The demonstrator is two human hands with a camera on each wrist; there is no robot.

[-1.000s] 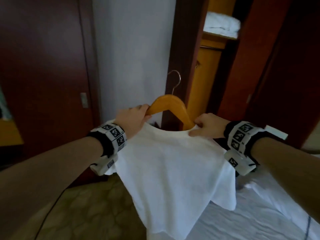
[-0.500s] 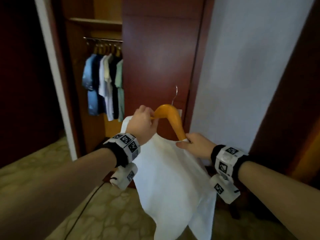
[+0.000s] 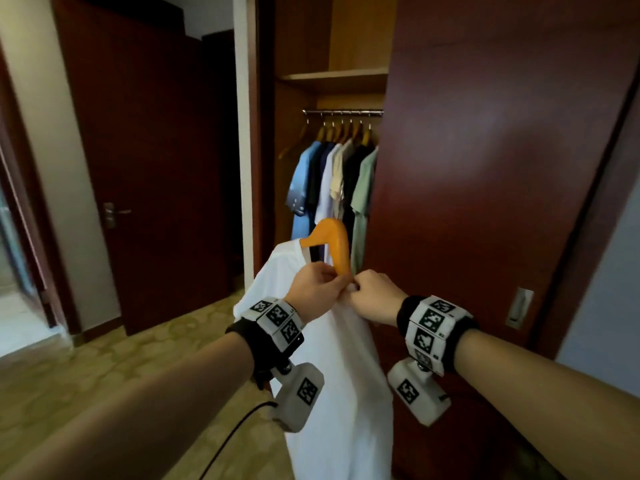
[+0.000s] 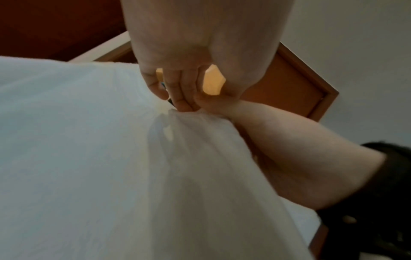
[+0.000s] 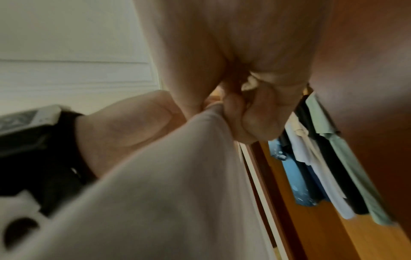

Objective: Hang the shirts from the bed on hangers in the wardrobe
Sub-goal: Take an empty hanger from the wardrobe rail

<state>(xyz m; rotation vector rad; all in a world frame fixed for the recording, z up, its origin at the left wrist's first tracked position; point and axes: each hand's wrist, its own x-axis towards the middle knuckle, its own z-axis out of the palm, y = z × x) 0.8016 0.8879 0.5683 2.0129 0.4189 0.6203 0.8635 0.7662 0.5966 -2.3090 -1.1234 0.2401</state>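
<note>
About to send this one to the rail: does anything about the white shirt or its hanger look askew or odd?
Yes. The white shirt sits unevenly on the orange hanger: only the far shoulder is seated, while the near arm pokes bare out of the neck. Both hands, left and right, bunch the fabric there. The hanger is tilted steeply.

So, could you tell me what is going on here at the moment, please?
A person stands before the open wardrobe holding a white shirt draped on an orange hanger. The left hand grips the hanger's near arm, and the right hand pinches the shirt fabric beside it. The shirt is not yet on the rail, where several other shirts already hang.
</note>
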